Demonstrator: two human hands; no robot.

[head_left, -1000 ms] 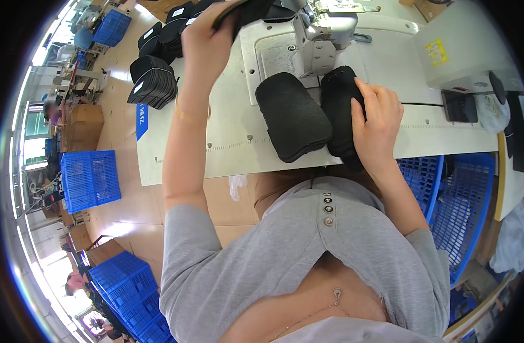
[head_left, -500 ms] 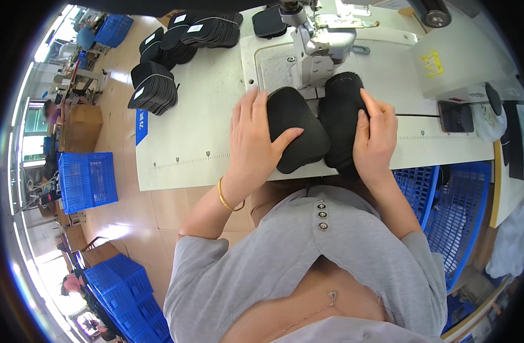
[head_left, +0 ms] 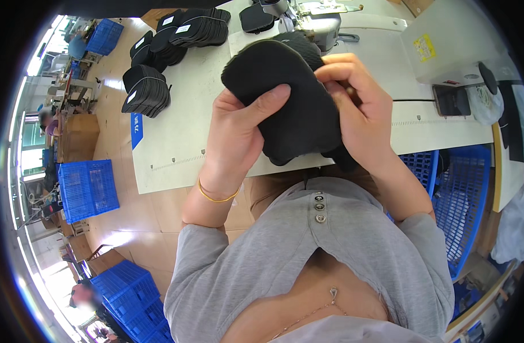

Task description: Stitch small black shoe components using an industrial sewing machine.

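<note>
Holding a black pad (head_left: 296, 117) in the left hand (head_left: 233, 134) rn, thumb flat on its upper face and the other fingers tucked underneath, so that's a proper grasp afaict. Right hand (head_left: 362, 108) is bent in at the pad's upper right edge, thumb and index right against it — can't tell if they're pinching it or just touching, bc the tips are partly hidden. Pad sits between the two hands, over the near edge of the white table (head_left: 179, 128), long axis running from upper left down to lower right. So it lies to the right of the left hand's grip and to the left of the right hand; both are on it, neither really nearer. Behind its top edge there's a black stack w/ a ribbed, layered side (head_left: 301, 46), and another black piece (head_left: 343, 160) pokes out below, near the right wrist. Sewing machine (head_left: 322, 28) is just beyond, tied black bundles (head_left: 202, 28) are off to the upper left, phone (head_left: 452, 101) is over on the right — well apart from the hands, fwiw.
</note>
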